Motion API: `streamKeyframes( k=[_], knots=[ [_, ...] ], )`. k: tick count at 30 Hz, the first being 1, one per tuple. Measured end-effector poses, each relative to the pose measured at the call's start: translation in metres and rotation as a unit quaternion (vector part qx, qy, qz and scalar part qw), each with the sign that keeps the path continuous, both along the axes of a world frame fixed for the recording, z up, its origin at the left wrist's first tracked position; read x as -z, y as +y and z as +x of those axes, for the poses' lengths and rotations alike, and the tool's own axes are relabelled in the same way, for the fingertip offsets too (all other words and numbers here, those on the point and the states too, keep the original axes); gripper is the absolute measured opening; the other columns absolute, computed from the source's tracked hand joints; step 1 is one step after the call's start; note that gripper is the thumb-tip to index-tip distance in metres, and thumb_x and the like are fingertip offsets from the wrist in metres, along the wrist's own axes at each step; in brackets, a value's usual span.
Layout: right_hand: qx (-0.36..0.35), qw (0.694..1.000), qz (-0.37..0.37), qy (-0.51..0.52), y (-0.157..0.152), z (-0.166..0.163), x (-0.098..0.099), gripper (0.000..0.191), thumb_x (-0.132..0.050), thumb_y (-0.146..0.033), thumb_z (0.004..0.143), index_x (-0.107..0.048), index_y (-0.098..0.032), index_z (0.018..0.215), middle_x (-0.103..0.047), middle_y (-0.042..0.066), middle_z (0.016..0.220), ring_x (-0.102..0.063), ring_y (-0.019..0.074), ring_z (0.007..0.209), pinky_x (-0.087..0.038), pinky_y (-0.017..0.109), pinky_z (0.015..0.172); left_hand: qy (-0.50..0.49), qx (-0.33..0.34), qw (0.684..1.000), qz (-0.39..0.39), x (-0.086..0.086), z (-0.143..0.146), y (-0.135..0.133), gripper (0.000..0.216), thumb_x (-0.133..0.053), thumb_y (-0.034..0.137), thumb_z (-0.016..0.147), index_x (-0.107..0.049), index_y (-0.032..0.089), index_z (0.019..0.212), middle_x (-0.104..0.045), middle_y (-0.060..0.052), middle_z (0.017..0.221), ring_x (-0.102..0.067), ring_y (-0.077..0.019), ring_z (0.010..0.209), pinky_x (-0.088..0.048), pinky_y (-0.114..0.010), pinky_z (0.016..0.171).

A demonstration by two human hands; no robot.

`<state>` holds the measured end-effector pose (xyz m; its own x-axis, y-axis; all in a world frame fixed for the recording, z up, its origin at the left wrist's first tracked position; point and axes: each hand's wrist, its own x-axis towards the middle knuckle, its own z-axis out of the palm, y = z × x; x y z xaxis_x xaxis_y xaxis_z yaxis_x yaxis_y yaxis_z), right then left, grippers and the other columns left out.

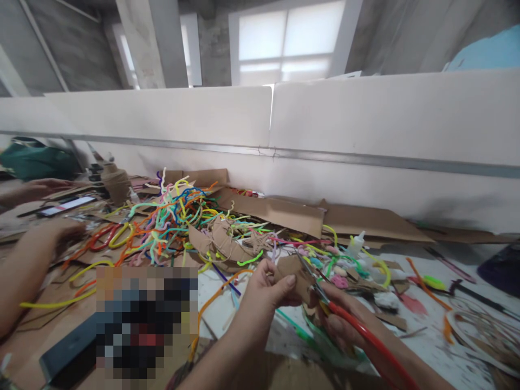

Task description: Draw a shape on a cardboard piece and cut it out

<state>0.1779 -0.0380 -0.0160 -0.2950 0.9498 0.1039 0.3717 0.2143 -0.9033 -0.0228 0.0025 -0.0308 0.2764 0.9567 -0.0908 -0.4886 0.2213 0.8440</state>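
Note:
My left hand pinches a small piece of brown cardboard between thumb and fingers. My right hand grips scissors with red and yellow handles. Their metal blades reach up to the right edge of the cardboard; whether they bite into it I cannot tell. Just beyond my hands lies a cardboard crescent beside a shape wound with twine. A heap of coloured pipe cleaners spreads to the left.
Another person's hand and forearm rest at the left, near red and yellow scissors. A glue bottle, pipe cleaners and scraps lie on the right. Cardboard strips run along the white partition. A twine spool stands back left.

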Motion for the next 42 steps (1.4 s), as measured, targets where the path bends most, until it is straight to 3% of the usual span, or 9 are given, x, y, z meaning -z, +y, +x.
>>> streamKeyframes(
  k=[6, 11, 15, 20, 28, 38, 42],
  knots=[
    [-0.017, 1.000, 0.006, 0.003, 0.006, 0.002, -0.002, 0.079, -0.056, -0.094, 0.080, -0.079, -0.024, 0.107, -0.072, 0.008, 0.091, -0.066, 0.0305, 0.087, -0.057, 0.039, 0.079, -0.004, 0.005, 1.000, -0.015, 0.000, 0.000, 0.001, 0.069, -0.102, 0.053, 0.057, -0.046, 0.023, 0.083, -0.075, 0.001, 0.072, -0.071, -0.0169, 0.060, -0.058, -0.027, 0.060],
    [-0.031, 0.999, -0.019, 0.007, 0.004, 0.004, -0.006, 0.074, -0.062, -0.090, 0.080, -0.078, -0.024, 0.110, -0.070, 0.007, 0.093, -0.063, 0.0276, 0.083, -0.055, 0.037, 0.076, 0.001, 0.014, 1.000, -0.008, 0.000, -0.001, 0.000, 0.066, -0.101, 0.050, 0.059, -0.046, 0.023, 0.083, -0.075, 0.000, 0.072, -0.072, -0.0176, 0.060, -0.059, -0.028, 0.060],
    [-0.070, 0.992, -0.082, 0.058, 0.008, 0.009, 0.010, 0.072, -0.064, -0.088, 0.081, -0.071, -0.022, 0.111, -0.054, -0.002, 0.076, -0.042, 0.0129, 0.054, -0.038, 0.024, 0.049, 0.001, 0.007, 1.000, -0.003, 0.000, -0.002, -0.001, 0.063, -0.100, 0.048, 0.063, -0.047, 0.022, 0.085, -0.076, -0.002, 0.073, -0.071, -0.0159, 0.059, -0.057, -0.026, 0.061],
    [-0.055, 0.995, -0.054, 0.068, 0.012, 0.009, 0.027, 0.072, -0.064, -0.086, 0.082, -0.068, -0.022, 0.113, -0.046, -0.006, 0.069, -0.036, 0.0109, 0.052, -0.027, 0.023, 0.048, -0.008, 0.004, 1.000, -0.008, -0.002, -0.002, -0.002, 0.063, -0.101, 0.048, 0.062, -0.047, 0.022, 0.084, -0.076, -0.001, 0.074, -0.071, -0.0152, 0.060, -0.058, -0.027, 0.061],
    [-0.002, 0.996, -0.068, 0.052, 0.000, 0.000, 0.012, 0.073, -0.064, -0.087, 0.082, -0.074, -0.026, 0.121, -0.059, -0.001, 0.074, -0.048, 0.0151, 0.056, -0.043, 0.025, 0.053, -0.024, -0.001, 0.999, -0.026, -0.005, 0.002, -0.005, 0.065, -0.101, 0.047, 0.060, -0.046, 0.022, 0.083, -0.075, 0.001, 0.073, -0.071, -0.0153, 0.062, -0.059, -0.027, 0.062],
    [0.006, 0.991, -0.109, 0.081, -0.003, -0.004, 0.017, 0.073, -0.065, -0.084, 0.084, -0.074, -0.022, 0.122, -0.054, -0.004, 0.071, -0.041, 0.0124, 0.055, -0.039, 0.023, 0.051, -0.038, 0.004, 0.999, -0.026, 0.000, 0.003, -0.004, 0.066, -0.101, 0.047, 0.060, -0.044, 0.023, 0.082, -0.074, 0.000, 0.078, -0.071, -0.0169, 0.067, -0.058, -0.029, 0.064],
    [-0.008, 0.994, -0.087, 0.066, 0.000, 0.000, 0.016, 0.078, -0.062, -0.087, 0.083, -0.074, -0.025, 0.129, -0.063, 0.000, 0.075, -0.052, 0.0181, 0.060, -0.047, 0.028, 0.056, -0.019, 0.025, 0.999, -0.018, 0.000, 0.001, -0.001, 0.059, -0.098, 0.047, 0.062, -0.051, 0.022, 0.087, -0.074, -0.002, 0.086, -0.070, -0.0178, 0.071, -0.057, -0.031, 0.069]
  ],
)
